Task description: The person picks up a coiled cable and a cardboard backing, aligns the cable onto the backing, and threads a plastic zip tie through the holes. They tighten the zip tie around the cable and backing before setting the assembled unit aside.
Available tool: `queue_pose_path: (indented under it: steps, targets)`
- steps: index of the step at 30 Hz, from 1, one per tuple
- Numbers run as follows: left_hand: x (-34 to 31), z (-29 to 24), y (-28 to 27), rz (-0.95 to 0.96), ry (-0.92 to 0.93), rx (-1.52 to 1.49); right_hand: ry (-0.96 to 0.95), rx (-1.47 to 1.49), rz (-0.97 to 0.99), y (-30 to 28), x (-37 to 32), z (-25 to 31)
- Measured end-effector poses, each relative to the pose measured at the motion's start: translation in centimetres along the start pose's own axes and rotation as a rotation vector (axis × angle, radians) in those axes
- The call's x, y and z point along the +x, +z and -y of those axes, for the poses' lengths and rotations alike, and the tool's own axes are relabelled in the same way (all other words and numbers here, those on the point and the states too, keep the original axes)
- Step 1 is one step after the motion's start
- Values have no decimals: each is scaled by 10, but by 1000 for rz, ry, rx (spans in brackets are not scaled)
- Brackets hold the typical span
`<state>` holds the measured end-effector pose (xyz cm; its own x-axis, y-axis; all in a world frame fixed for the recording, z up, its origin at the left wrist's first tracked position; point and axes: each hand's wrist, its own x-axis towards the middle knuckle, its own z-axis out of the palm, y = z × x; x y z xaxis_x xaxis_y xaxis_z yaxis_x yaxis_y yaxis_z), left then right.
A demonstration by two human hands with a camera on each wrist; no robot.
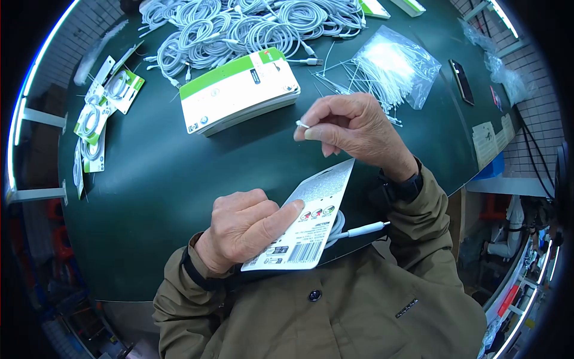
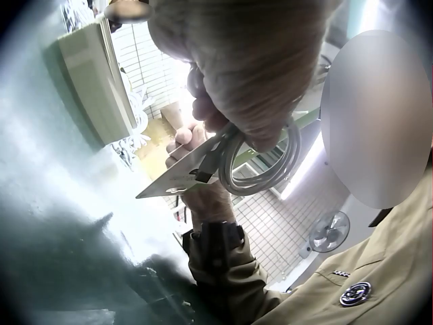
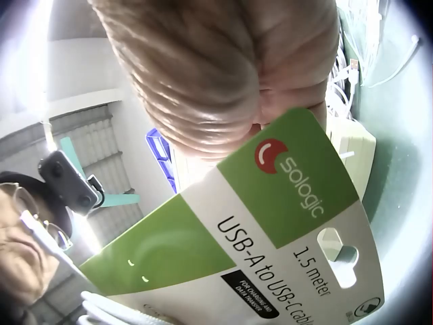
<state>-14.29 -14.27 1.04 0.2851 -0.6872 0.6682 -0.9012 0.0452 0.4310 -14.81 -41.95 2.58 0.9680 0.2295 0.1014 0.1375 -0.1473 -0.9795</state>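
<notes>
My left hand (image 1: 248, 230) grips a white-and-green packaging card (image 1: 317, 230) low over my lap, its thumb across the printed back. Behind the card is a coiled white USB cable (image 1: 366, 229), one plug jutting out to the right. The left wrist view shows the coil (image 2: 254, 187) under the fingers. Above the card's top edge, my right hand (image 1: 359, 128) pinches a small white cable tie (image 1: 302, 124) between thumb and forefinger; most of the tie is hidden. The right wrist view shows the card's front (image 3: 291, 176), with its hanging hole and cable print.
A stack of flat cards (image 1: 239, 90) lies mid-table, with a heap of coiled cables (image 1: 239, 36) behind it. Right of it is a bag of loose cable ties (image 1: 397, 63). Several carded cables (image 1: 92, 122) lie at the left; a phone (image 1: 461, 82) is at the right.
</notes>
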Motion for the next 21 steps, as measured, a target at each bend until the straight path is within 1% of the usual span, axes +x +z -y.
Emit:
queue_pose_path:
  steps: [2, 5, 8, 11, 14, 20, 21]
  targets:
    - [-1, 2, 1, -2, 1, 3, 90, -12, -1, 3, -1, 4]
    - [-2, 2, 0, 0, -2, 1, 93, -138, 22, 2, 1, 7]
    - [-2, 1, 0, -3, 1, 6, 10, -274, 24, 3, 1, 3]
    - [-4, 2, 0, -2, 2, 12, -72, -343, 45, 3, 3, -2]
    - [-4, 2, 0, -7, 3, 12, -62, -403, 53, 3, 4, -1]
    - [-6, 2, 0, -7, -10, -4, -139, -442, 25, 3, 5, -15]
    - [-7, 3, 0, -10, -13, -7, -107, -447, 30, 2, 6, -12]
